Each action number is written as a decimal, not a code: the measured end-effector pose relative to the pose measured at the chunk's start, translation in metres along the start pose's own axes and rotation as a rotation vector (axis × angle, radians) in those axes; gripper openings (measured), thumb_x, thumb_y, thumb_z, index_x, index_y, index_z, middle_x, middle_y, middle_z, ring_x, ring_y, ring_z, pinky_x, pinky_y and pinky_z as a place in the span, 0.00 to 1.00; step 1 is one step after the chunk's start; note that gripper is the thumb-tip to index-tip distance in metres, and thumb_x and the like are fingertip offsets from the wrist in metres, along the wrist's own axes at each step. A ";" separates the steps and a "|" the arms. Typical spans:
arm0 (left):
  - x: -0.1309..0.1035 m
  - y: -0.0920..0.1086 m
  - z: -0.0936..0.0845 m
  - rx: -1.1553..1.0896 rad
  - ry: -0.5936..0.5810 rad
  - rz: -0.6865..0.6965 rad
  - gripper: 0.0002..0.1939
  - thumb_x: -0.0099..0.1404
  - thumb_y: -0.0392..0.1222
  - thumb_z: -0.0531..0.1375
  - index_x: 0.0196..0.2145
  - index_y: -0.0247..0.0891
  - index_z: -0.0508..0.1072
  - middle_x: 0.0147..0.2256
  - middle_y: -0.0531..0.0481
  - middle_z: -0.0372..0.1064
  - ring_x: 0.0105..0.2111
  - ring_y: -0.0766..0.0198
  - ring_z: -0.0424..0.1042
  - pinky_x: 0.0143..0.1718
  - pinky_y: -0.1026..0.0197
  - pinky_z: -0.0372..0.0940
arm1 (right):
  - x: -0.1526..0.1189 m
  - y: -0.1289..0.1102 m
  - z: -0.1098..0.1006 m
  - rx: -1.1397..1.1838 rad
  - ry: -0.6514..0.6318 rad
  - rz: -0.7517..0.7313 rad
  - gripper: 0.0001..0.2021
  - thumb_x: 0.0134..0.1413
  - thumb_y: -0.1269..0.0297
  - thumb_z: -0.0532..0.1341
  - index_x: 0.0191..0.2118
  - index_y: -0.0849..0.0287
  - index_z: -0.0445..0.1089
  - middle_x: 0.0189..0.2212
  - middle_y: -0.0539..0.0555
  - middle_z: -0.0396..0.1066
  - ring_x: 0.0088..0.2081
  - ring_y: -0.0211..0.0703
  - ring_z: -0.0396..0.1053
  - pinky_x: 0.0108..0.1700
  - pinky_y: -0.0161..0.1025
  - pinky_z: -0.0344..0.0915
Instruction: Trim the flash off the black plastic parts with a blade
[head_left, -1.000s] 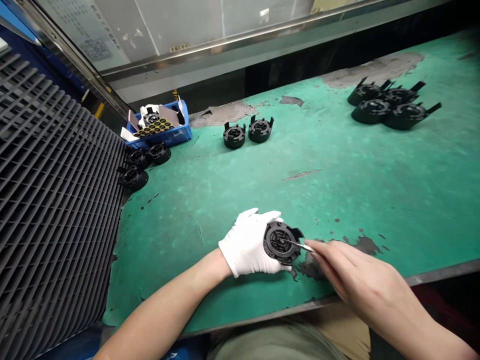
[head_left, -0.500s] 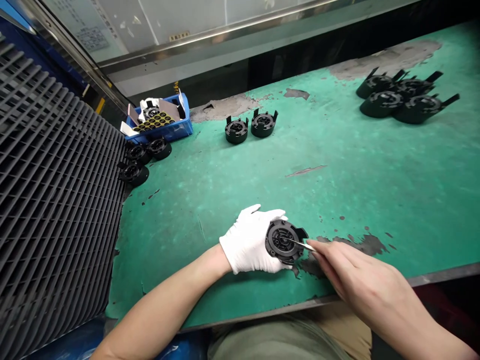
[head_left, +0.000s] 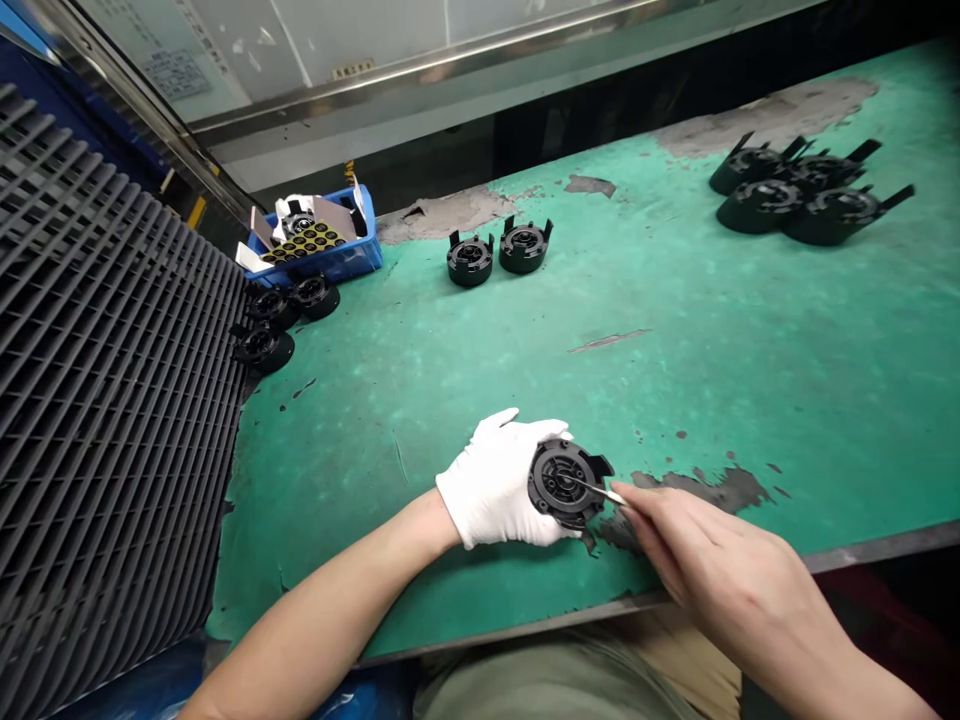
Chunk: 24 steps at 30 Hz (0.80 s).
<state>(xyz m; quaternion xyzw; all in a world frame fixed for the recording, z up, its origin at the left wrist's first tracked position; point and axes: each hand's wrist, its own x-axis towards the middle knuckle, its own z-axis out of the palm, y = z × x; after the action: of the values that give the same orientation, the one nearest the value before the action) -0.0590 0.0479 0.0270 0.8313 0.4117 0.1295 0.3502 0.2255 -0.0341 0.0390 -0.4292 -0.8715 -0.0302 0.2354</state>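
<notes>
My left hand (head_left: 501,488), in a white glove, is wrapped round a round black plastic part (head_left: 562,482) low over the green worktop. The part's ribbed face is turned up, and a tab sticks out at its right. Bare and closed, my right hand (head_left: 709,550) pinches a thin pointed metal tool (head_left: 600,490) between thumb and fingers. The tool's tip lies at the middle of the black part's face. Whether the tip touches the face is too small to tell.
Two black parts (head_left: 470,260) stand mid-table, more (head_left: 761,205) are grouped at the back right. Three (head_left: 261,345) sit near a blue bin (head_left: 349,262) holding packing pieces. Stacked grey grids (head_left: 112,380) rise on the left. The worktop (head_left: 450,360) has torn patches.
The whole view has shifted slightly, so the scene appears a little further left. Both hands keep their hold, and the tool tip stays near the middle of the part.
</notes>
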 end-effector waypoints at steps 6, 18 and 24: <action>0.001 0.002 -0.003 -0.020 -0.016 -0.005 0.34 0.54 0.62 0.87 0.55 0.51 0.86 0.63 0.44 0.92 0.70 0.30 0.91 0.95 0.25 0.58 | 0.003 0.000 -0.001 0.021 -0.003 0.041 0.08 0.94 0.65 0.61 0.63 0.53 0.78 0.43 0.53 0.87 0.37 0.47 0.85 0.41 0.46 0.72; -0.001 0.009 -0.008 -0.081 -0.008 -0.005 0.29 0.59 0.59 0.84 0.55 0.51 0.87 0.61 0.46 0.94 0.64 0.36 0.94 0.94 0.28 0.60 | 0.021 -0.016 0.010 0.286 0.014 0.121 0.14 0.90 0.70 0.63 0.67 0.49 0.81 0.42 0.50 0.85 0.36 0.40 0.84 0.40 0.36 0.76; -0.001 0.010 -0.009 -0.063 -0.013 -0.011 0.31 0.59 0.60 0.83 0.58 0.51 0.88 0.61 0.45 0.94 0.66 0.34 0.93 0.94 0.27 0.60 | 0.021 -0.023 0.016 0.309 0.014 0.216 0.13 0.84 0.72 0.67 0.61 0.48 0.85 0.40 0.50 0.85 0.35 0.42 0.85 0.40 0.38 0.78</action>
<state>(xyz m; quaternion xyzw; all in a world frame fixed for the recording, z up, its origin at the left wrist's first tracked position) -0.0584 0.0470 0.0400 0.8184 0.4096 0.1349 0.3798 0.1912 -0.0289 0.0372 -0.4786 -0.8130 0.1264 0.3067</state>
